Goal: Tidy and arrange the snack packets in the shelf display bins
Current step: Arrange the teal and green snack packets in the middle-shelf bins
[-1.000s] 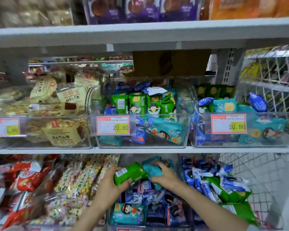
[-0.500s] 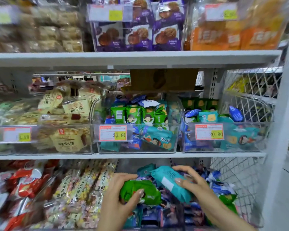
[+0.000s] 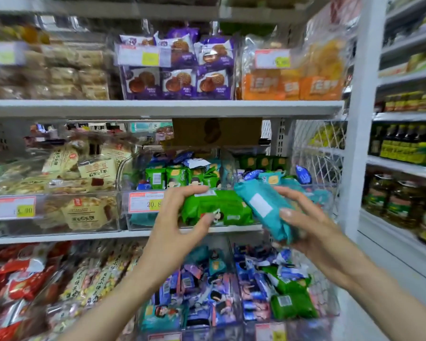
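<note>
Two hands: both raised in front of the middle shelf, each gripping one snack packet.
Left hand (image 3: 175,225): closed on a green packet (image 3: 217,207), thumb under its lower edge, fingers over the top.
Right hand (image 3: 305,222): wrapped around a teal packet (image 3: 263,205), which tilts with its upper end toward the left and shows a white label.
Packets: side by side, their near ends just touching or nearly so; motion blur makes it hard to tell.
Middle bin (image 3: 138,217): clear plastic, directly behind the green packet, holding upright green packets and loose blue and teal ones; an orange-edged price tag (image 3: 145,201) on its front reads "20.8", partly covered by the left hand.
Right bin (image 3: 330,190): clear plastic, behind the teal packet, with more teal and blue packets inside.
Lower bins (image 3: 231,262): beneath the hands, a jumble of blue, teal and green packets.
Left of scene: cream-coloured biscuit packs (image 3: 81,215) in a clear bin on the middle shelf.
Top shelf: purple waffle packs (image 3: 180,82) beside orange packs (image 3: 293,87).
</note>
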`<action>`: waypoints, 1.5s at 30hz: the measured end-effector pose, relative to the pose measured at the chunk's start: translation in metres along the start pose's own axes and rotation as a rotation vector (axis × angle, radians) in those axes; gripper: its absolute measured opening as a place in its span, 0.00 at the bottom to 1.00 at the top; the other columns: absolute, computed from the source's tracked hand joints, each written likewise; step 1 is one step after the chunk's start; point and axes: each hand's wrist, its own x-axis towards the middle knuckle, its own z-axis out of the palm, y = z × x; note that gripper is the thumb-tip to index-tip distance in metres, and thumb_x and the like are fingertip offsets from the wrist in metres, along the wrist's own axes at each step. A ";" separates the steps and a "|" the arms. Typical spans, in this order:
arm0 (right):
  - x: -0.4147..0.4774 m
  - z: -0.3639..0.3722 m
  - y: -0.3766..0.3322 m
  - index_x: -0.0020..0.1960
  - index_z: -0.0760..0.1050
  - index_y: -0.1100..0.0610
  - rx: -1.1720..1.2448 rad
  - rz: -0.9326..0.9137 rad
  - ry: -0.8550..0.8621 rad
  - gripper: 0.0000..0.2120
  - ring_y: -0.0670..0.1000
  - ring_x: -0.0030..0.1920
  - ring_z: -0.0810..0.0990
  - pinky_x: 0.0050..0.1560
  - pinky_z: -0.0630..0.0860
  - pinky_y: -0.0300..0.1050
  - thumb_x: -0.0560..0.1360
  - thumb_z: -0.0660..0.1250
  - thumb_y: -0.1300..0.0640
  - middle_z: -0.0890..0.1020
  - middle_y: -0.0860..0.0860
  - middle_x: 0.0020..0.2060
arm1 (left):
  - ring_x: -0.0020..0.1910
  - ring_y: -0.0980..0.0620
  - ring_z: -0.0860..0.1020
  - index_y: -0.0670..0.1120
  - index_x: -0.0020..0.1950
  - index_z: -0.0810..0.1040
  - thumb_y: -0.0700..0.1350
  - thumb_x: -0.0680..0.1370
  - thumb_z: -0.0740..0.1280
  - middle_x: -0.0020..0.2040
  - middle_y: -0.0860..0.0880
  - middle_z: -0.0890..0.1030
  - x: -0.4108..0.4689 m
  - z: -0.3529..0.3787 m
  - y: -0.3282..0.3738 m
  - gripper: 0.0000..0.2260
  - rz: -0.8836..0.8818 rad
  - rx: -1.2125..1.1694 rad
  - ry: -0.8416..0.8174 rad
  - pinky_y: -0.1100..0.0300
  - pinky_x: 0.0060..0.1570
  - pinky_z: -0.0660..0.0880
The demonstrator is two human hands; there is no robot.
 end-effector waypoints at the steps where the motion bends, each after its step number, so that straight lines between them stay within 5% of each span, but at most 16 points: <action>1: 0.004 -0.002 -0.011 0.58 0.78 0.47 -0.015 -0.025 0.011 0.37 0.50 0.42 0.82 0.32 0.79 0.42 0.49 0.82 0.52 0.81 0.51 0.53 | 0.59 0.59 0.72 0.63 0.58 0.72 0.59 0.70 0.66 0.56 0.60 0.72 0.014 0.004 0.004 0.16 0.030 0.006 0.001 0.61 0.57 0.70; 7: 0.062 -0.045 -0.056 0.61 0.72 0.49 -0.385 -0.121 0.247 0.24 0.53 0.52 0.79 0.38 0.79 0.39 0.70 0.72 0.64 0.75 0.53 0.59 | 0.52 0.52 0.74 0.56 0.58 0.74 0.47 0.74 0.71 0.54 0.47 0.72 0.118 0.037 0.003 0.14 -0.003 0.063 -0.092 0.54 0.57 0.73; 16: 0.160 -0.111 -0.051 0.66 0.68 0.55 -0.655 -0.033 0.448 0.24 0.54 0.50 0.78 0.34 0.78 0.42 0.71 0.70 0.62 0.73 0.54 0.59 | 0.61 0.45 0.73 0.44 0.67 0.67 0.45 0.72 0.72 0.62 0.42 0.72 0.246 0.093 -0.055 0.27 -0.190 0.278 -0.223 0.55 0.60 0.72; 21: 0.222 -0.120 -0.038 0.65 0.69 0.59 -0.809 -0.025 0.533 0.25 0.55 0.50 0.77 0.41 0.75 0.45 0.71 0.71 0.59 0.76 0.58 0.57 | 0.64 0.44 0.70 0.43 0.69 0.64 0.44 0.70 0.74 0.65 0.42 0.69 0.292 0.109 -0.091 0.31 -0.259 0.328 -0.206 0.56 0.60 0.70; 28: 0.285 -0.141 -0.030 0.66 0.69 0.58 -0.891 0.041 0.486 0.27 0.55 0.60 0.75 0.48 0.68 0.36 0.71 0.73 0.55 0.75 0.56 0.62 | 0.62 0.43 0.73 0.39 0.63 0.71 0.40 0.68 0.76 0.62 0.41 0.74 0.328 0.125 -0.139 0.26 -0.188 0.274 -0.195 0.56 0.60 0.70; 33: 0.309 -0.161 -0.028 0.66 0.69 0.59 -0.976 0.031 0.332 0.27 0.54 0.58 0.75 0.39 0.70 0.29 0.70 0.74 0.60 0.75 0.54 0.60 | 0.60 0.46 0.73 0.45 0.64 0.71 0.49 0.69 0.75 0.63 0.45 0.73 0.338 0.130 -0.161 0.27 -0.191 0.409 -0.361 0.54 0.60 0.71; 37: 0.322 -0.169 -0.025 0.66 0.70 0.56 -1.149 0.012 0.227 0.30 0.57 0.64 0.71 0.54 0.69 0.39 0.67 0.74 0.65 0.74 0.54 0.64 | 0.62 0.43 0.71 0.46 0.68 0.67 0.52 0.70 0.74 0.65 0.44 0.71 0.341 0.130 -0.164 0.31 -0.259 0.653 -0.407 0.46 0.63 0.69; 40: 0.324 -0.172 -0.022 0.67 0.70 0.53 -1.378 -0.019 0.189 0.32 0.58 0.66 0.69 0.64 0.70 0.49 0.66 0.75 0.64 0.74 0.55 0.64 | 0.73 0.39 0.55 0.47 0.73 0.59 0.53 0.72 0.70 0.73 0.41 0.59 0.338 0.131 -0.152 0.34 -0.248 0.955 -0.401 0.38 0.69 0.52; 45: 0.323 -0.169 -0.010 0.71 0.62 0.48 -1.765 -0.026 0.285 0.36 0.60 0.69 0.64 0.67 0.65 0.52 0.68 0.73 0.60 0.69 0.56 0.68 | 0.73 0.38 0.53 0.48 0.75 0.57 0.52 0.72 0.71 0.74 0.41 0.55 0.335 0.128 -0.148 0.36 -0.266 0.929 -0.468 0.36 0.70 0.51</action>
